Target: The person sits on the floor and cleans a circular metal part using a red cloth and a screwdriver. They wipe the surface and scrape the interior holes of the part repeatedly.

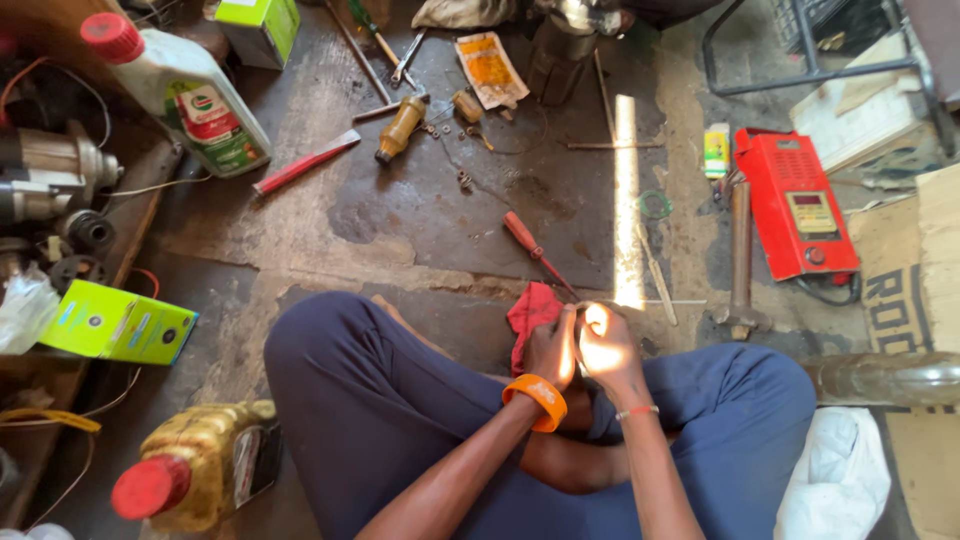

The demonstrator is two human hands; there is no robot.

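I sit cross-legged on a stained concrete floor in dark blue trousers. My left hand, with an orange band on its wrist, grips a red rag. My right hand, lit by a strip of sun, presses against the left; both close around something small that the fingers hide. A red-handled screwdriver lies on the floor just beyond my hands.
A red box-shaped meter and a hammer lie to the right. White oil bottle and several hand tools lie ahead. A yellow-green carton, a yellow jug and motor parts sit on the left.
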